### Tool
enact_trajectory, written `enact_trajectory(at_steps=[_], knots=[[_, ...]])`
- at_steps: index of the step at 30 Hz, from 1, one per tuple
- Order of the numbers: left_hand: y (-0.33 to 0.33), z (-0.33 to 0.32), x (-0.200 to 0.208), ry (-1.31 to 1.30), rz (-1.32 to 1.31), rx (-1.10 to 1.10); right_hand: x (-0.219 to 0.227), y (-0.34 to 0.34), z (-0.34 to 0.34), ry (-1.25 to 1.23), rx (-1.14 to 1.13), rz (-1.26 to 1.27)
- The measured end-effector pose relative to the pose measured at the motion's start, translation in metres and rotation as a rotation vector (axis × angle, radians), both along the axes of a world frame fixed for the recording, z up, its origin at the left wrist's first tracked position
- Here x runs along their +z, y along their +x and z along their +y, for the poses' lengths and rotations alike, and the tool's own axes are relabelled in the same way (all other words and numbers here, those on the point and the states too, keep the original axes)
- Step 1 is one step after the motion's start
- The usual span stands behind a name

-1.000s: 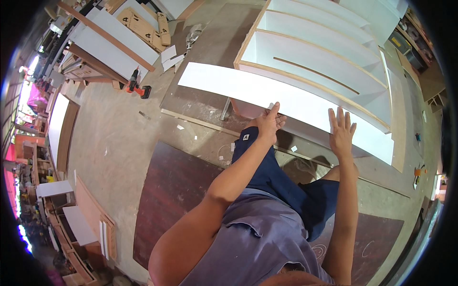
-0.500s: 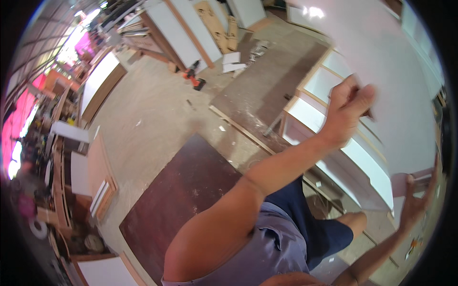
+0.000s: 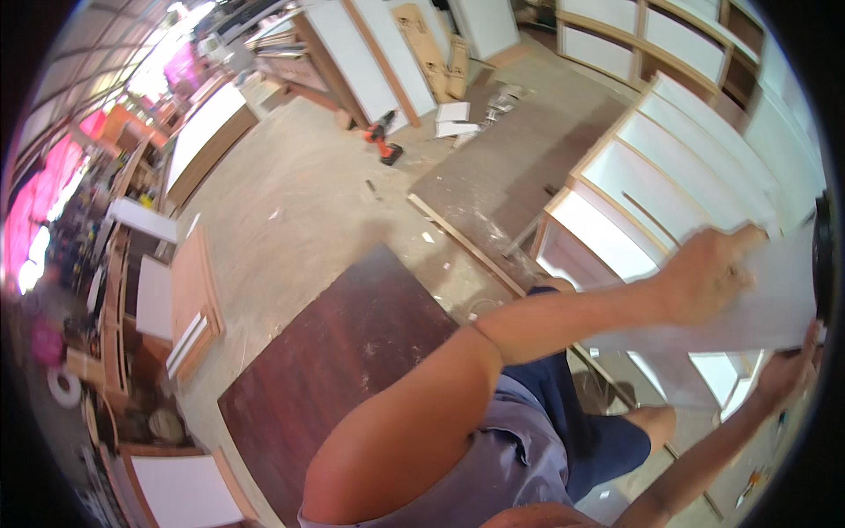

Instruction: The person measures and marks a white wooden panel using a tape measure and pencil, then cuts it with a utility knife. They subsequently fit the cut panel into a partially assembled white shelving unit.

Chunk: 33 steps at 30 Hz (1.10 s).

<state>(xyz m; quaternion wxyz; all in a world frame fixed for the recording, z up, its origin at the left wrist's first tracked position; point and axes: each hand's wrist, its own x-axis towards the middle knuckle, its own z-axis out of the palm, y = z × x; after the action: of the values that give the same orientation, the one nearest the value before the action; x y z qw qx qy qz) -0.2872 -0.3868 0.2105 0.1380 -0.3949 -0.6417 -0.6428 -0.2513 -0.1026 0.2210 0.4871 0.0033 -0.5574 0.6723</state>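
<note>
A smooth white panel [image 3: 779, 286], blurred by motion, slants across the right side in front of a cabinet carcass. My left hand [image 3: 711, 275] is closed at its upper edge, thumb and forefinger pointing right; some fingers are smeared. Low at the right rim, my right hand [image 3: 788, 374] grips the panel's lower edge, its fingertips partly lost at the dark border. Behind the panel lies the open white cabinet carcass [image 3: 607, 167] with wood-coloured edges and several compartments.
A dark red-brown board [image 3: 343, 352] lies on the floor to my left. Farther off are an orange-black cordless drill [image 3: 382, 139], a brown sheet [image 3: 502, 172] under the carcass, and leaning white panels [image 3: 352, 57]. Another compartmented cabinet [image 3: 598, 53] stands at the back right. Cut boards [image 3: 194, 290] lean at left.
The white panel has swung down and to the right, uncovering the carcass and the cabinet behind it. My left hand has moved right and lower with it; the view has shifted slightly.
</note>
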Motion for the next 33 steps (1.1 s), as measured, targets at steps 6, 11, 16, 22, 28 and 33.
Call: enact_trajectory(at_steps=[6, 11, 16, 22, 28, 33], knots=[[-0.059, -0.063, -0.053, -0.399, 0.326, 0.245, -0.066, 0.057, 0.046, -0.605, -0.048, 0.131], [-0.103, -0.084, -0.13, -0.743, 0.266, 0.09, -0.206, 0.069, -0.013, -0.594, 0.066, -0.293], [-0.132, -0.078, -0.191, -0.887, 0.34, 0.293, -0.288, 0.043, -0.04, -0.722, 0.07, -0.324], [-0.095, -0.066, -0.243, -0.936, 0.362, 0.177, -0.301, 0.03, -0.022, -0.66, 0.14, -0.819], [-0.091, -0.062, -0.261, -0.965, 0.427, 0.344, -0.294, 0.015, -0.002, -0.564, -0.232, -0.828], [-0.099, -0.053, -0.256, -1.06, 0.42, 0.415, -0.299, 0.012, -0.001, -0.606, -0.262, -0.914]])
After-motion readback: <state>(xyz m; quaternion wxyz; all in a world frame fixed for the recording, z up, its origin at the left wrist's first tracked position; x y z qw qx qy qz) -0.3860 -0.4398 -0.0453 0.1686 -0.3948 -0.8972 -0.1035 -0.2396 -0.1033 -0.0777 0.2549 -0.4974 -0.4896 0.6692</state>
